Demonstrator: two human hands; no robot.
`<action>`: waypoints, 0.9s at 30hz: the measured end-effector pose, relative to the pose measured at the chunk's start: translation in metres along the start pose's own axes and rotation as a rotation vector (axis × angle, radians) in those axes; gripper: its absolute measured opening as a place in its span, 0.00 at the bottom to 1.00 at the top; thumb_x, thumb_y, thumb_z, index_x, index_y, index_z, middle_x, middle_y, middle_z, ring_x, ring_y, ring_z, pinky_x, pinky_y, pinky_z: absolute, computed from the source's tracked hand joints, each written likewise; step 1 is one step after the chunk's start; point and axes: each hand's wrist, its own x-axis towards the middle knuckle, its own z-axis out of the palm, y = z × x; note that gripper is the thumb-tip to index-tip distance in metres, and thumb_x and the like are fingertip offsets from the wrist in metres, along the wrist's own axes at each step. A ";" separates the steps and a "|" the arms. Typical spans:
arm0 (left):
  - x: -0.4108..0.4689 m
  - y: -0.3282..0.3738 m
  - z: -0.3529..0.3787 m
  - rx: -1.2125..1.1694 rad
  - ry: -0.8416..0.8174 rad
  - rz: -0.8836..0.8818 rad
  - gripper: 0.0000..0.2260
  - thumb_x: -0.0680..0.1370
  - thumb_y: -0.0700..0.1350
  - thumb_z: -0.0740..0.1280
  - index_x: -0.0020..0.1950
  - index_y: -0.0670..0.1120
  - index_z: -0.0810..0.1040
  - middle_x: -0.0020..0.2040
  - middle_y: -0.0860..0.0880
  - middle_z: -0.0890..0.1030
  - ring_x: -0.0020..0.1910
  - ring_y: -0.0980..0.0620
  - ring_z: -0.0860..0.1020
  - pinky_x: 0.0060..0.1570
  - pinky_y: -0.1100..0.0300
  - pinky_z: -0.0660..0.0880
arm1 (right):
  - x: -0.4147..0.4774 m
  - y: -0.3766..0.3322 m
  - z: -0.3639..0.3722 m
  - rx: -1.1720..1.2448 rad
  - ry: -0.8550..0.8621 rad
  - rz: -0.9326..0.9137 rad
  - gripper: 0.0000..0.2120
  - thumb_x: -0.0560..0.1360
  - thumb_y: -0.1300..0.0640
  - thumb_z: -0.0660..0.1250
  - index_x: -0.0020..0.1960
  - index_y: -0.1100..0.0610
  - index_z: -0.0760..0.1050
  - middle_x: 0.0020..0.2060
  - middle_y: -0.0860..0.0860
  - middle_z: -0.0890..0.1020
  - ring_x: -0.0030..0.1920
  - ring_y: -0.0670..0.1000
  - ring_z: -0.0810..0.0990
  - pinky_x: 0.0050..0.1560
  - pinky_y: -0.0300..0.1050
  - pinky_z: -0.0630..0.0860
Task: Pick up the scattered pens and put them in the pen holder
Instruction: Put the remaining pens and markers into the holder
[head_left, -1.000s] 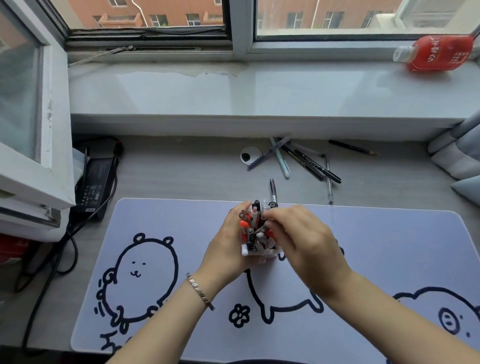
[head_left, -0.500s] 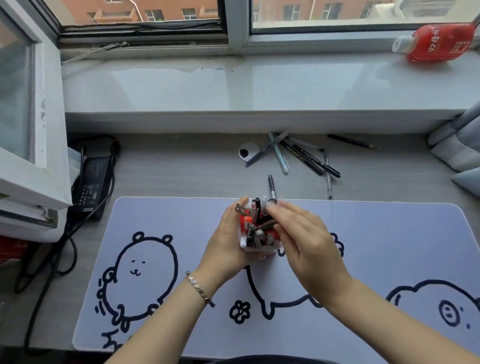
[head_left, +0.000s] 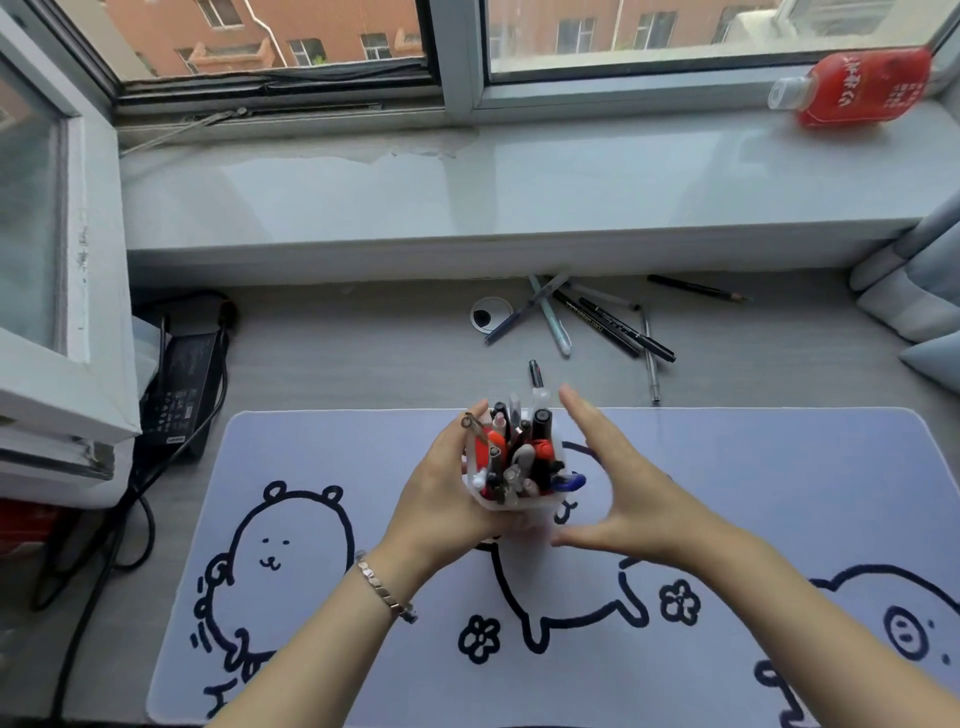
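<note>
A clear pen holder (head_left: 519, 506) packed with several pens stands on the lilac desk mat. My left hand (head_left: 441, 499) wraps around its left side and grips it. Just right of the holder, my right hand (head_left: 618, 483) is open with fingers spread and holds nothing. Several scattered pens (head_left: 592, 322) lie crossed on the grey desk behind the mat, near the sill. A lone black pencil (head_left: 696, 288) lies farther right. One short black pen (head_left: 535, 373) lies just beyond the holder.
The desk mat (head_left: 753, 519) with cartoon drawings covers the near desk. A round cable grommet (head_left: 490, 314) sits left of the pens. A black power adapter (head_left: 179, 389) with cables lies at left. A red bottle (head_left: 857, 91) lies on the windowsill. Cushions (head_left: 914, 306) are at right.
My right hand has let go above the holder, opened, and drawn back to the right. My left hand still holds the holder in place.
</note>
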 end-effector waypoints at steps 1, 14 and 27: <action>0.000 0.005 -0.001 -0.010 -0.015 0.004 0.45 0.55 0.51 0.80 0.67 0.62 0.62 0.61 0.59 0.76 0.58 0.56 0.77 0.59 0.49 0.75 | -0.001 0.002 -0.001 0.023 0.014 0.036 0.55 0.62 0.52 0.78 0.65 0.30 0.37 0.68 0.28 0.51 0.69 0.29 0.52 0.68 0.28 0.54; 0.085 0.036 0.013 0.171 -0.036 -0.188 0.32 0.69 0.47 0.73 0.69 0.51 0.62 0.64 0.48 0.72 0.55 0.51 0.76 0.54 0.52 0.78 | -0.040 0.036 -0.060 0.204 0.572 0.169 0.48 0.49 0.44 0.81 0.65 0.40 0.64 0.61 0.48 0.76 0.59 0.52 0.77 0.59 0.57 0.76; 0.183 0.044 0.033 0.491 0.205 -0.045 0.11 0.78 0.38 0.55 0.59 0.34 0.67 0.60 0.34 0.69 0.55 0.37 0.73 0.51 0.50 0.70 | -0.030 0.046 -0.055 0.250 0.564 0.227 0.45 0.53 0.54 0.82 0.64 0.38 0.64 0.59 0.43 0.75 0.57 0.39 0.75 0.55 0.41 0.74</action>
